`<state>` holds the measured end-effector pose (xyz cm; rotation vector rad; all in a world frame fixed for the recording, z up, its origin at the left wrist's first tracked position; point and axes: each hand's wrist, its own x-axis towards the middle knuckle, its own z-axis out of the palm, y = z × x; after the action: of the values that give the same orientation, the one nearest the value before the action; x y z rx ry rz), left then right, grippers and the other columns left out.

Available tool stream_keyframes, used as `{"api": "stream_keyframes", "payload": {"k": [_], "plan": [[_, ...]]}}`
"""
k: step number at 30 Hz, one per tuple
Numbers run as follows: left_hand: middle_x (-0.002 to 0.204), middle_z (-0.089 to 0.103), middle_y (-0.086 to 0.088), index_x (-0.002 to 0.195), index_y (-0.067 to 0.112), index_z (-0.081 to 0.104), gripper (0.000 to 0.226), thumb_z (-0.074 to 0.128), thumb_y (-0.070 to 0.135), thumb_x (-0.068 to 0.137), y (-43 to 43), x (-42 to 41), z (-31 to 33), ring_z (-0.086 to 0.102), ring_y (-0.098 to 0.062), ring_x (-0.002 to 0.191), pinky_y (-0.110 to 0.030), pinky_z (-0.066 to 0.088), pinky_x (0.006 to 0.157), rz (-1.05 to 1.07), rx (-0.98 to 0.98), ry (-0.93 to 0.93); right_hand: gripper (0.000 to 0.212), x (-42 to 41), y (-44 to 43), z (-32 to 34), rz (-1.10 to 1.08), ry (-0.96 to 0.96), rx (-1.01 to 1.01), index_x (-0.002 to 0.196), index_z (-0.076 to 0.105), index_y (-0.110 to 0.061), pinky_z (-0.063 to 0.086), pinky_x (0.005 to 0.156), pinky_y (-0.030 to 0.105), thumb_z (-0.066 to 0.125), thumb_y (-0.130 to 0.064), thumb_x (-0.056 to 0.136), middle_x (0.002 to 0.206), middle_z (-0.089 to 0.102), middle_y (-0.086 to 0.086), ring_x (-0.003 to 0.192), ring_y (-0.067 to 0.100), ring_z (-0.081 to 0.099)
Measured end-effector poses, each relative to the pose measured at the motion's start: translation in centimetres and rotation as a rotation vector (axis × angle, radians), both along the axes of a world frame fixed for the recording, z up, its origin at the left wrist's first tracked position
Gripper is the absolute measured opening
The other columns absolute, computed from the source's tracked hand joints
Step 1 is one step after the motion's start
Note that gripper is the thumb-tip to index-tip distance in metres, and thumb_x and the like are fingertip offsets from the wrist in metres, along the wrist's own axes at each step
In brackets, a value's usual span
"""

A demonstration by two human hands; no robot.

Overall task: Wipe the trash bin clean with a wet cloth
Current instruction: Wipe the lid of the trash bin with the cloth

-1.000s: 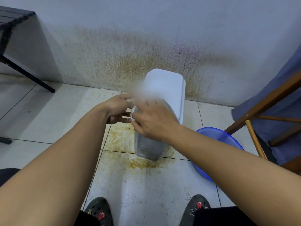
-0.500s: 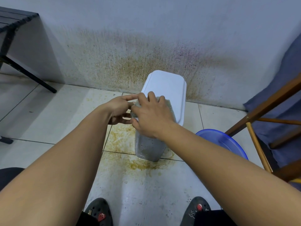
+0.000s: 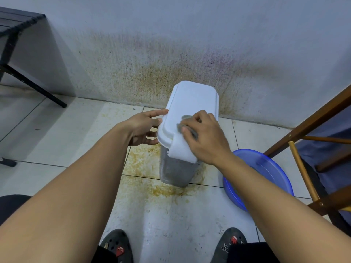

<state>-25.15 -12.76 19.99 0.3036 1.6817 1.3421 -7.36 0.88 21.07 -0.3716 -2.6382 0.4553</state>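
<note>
Your trash bin [image 3: 178, 168] stands on the floor [image 3: 57, 141] at its far edge, by the stained wall [image 3: 190, 44]. Your right hand [image 3: 205, 137] presses the bunched wet cloth [image 3: 185, 128] under curled fingers on the front of the white lid [image 3: 191, 103]. Your left hand [image 3: 140, 128], fingers nearly straight, braces the bin's left side. The lid looks underway, and the speckled grey body seems not yet wiped.

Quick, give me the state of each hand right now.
Left hand: open, fingers straight, touching the side of the trash bin's lid.
Right hand: closed on the grey cloth, pressing it onto the lid.
</note>
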Motion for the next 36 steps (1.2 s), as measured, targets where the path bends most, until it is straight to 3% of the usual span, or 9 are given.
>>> {"api": "stream_keyframes", "payload": {"k": [5, 10, 16, 20, 24, 27, 30, 32, 36], "plan": [[0.107, 0.074, -0.005, 0.130, 0.041, 0.069, 0.039, 0.051, 0.013, 0.108, -0.1, -0.1, 0.0, 0.063, -0.025, 0.086, -0.041, 0.061, 0.078, -0.001, -0.012, 0.004, 0.031, 0.4, 2.3, -0.2, -0.252, -0.120, -0.002, 0.120, 0.063, -0.027, 0.049, 0.076, 0.039, 0.039, -0.037, 0.102, 0.111, 0.044, -0.002, 0.109, 0.023, 0.044], [0.108, 0.075, -0.006, 0.128, 0.042, 0.070, 0.039, 0.050, 0.014, 0.108, 0.0, -0.1, -0.1, 0.064, -0.026, 0.085, -0.040, 0.060, 0.075, 0.001, -0.025, 0.031, 0.027, 0.9, -1.6, 0.2, -0.240, -0.190, 0.189, 0.124, 0.057, -0.027, 0.042, 0.073, 0.040, 0.047, -0.029, 0.099, 0.118, 0.045, 0.003, 0.106, 0.030, 0.045], [0.111, 0.078, -0.007, 0.131, 0.036, 0.067, 0.035, 0.046, 0.017, 0.110, 0.6, 1.7, 0.1, 0.072, -0.026, 0.083, -0.033, 0.059, 0.063, 0.139, -0.049, 0.183, 0.031, 2.8, -4.4, -0.1, -0.146, -0.177, 0.148, 0.129, 0.054, -0.028, 0.052, 0.073, 0.043, 0.049, -0.032, 0.099, 0.126, 0.044, 0.001, 0.113, 0.027, 0.043], [0.119, 0.069, -0.011, 0.145, 0.023, 0.054, 0.036, 0.043, 0.026, 0.111, 0.7, 3.8, -0.1, 0.071, -0.031, 0.097, -0.038, 0.062, 0.069, 0.240, -0.109, 0.283, 0.022, 2.3, -4.1, 0.0, -0.195, -0.167, 0.110, 0.119, 0.058, -0.025, 0.052, 0.073, 0.043, 0.051, -0.027, 0.098, 0.116, 0.043, 0.002, 0.105, 0.030, 0.048], [0.115, 0.069, -0.014, 0.128, 0.014, 0.059, 0.046, 0.040, 0.051, 0.108, 0.1, 6.8, 0.2, 0.070, -0.030, 0.092, -0.036, 0.059, 0.061, 0.264, -0.169, 0.147, 0.024, 2.2, -3.7, 0.2, -0.210, -0.139, 0.032, 0.116, 0.061, -0.025, 0.048, 0.072, 0.040, 0.042, -0.033, 0.103, 0.109, 0.041, -0.001, 0.094, 0.027, 0.050], [0.113, 0.072, -0.018, 0.130, 0.014, 0.059, 0.071, 0.058, 0.074, 0.091, 0.6, 9.6, -0.4, 0.076, -0.035, 0.088, -0.040, 0.063, 0.063, 0.314, -0.134, -0.096, 0.029, 2.0, -3.3, 0.6, -0.218, -0.130, -0.072, 0.118, 0.064, -0.027, 0.042, 0.070, 0.034, 0.040, -0.036, 0.104, 0.110, 0.043, -0.003, 0.085, 0.022, 0.048], [0.110, 0.076, -0.021, 0.133, 0.014, 0.059, 0.077, 0.074, 0.069, 0.081, 1.9, 11.4, -1.0, 0.079, -0.032, 0.073, -0.040, 0.062, 0.059, 0.377, -0.028, -0.277, 0.030, 2.0, -2.8, 0.9, -0.223, -0.126, -0.194, 0.119, 0.066, -0.030, 0.040, 0.072, 0.033, 0.041, -0.036, 0.104, 0.113, 0.046, -0.003, 0.085, 0.024, 0.049], [0.117, 0.074, -0.019, 0.139, 0.015, 0.055, 0.079, 0.079, 0.062, 0.081, 2.2, 11.6, -1.4, 0.079, -0.033, 0.079, -0.042, 0.063, 0.061, 0.428, 0.056, -0.328, 0.030, 2.0, -2.5, 1.1, -0.240, -0.119, -0.247, 0.118, 0.067, -0.030, 0.042, 0.072, 0.034, 0.041, -0.036, 0.103, 0.112, 0.048, -0.001, 0.090, 0.029, 0.056], [0.117, 0.074, -0.017, 0.137, 0.018, 0.056, 0.059, 0.077, 0.049, 0.090, 1.7, 11.7, -1.1, 0.079, -0.034, 0.086, -0.042, 0.063, 0.060, 0.445, 0.113, -0.281, 0.029, 1.8, -1.4, 1.7, -0.322, -0.093, -0.305, 0.113, 0.066, -0.026, 0.049, 0.080, 0.040, 0.040, -0.036, 0.103, 0.113, 0.048, 0.006, 0.094, 0.036, 0.057]]}}
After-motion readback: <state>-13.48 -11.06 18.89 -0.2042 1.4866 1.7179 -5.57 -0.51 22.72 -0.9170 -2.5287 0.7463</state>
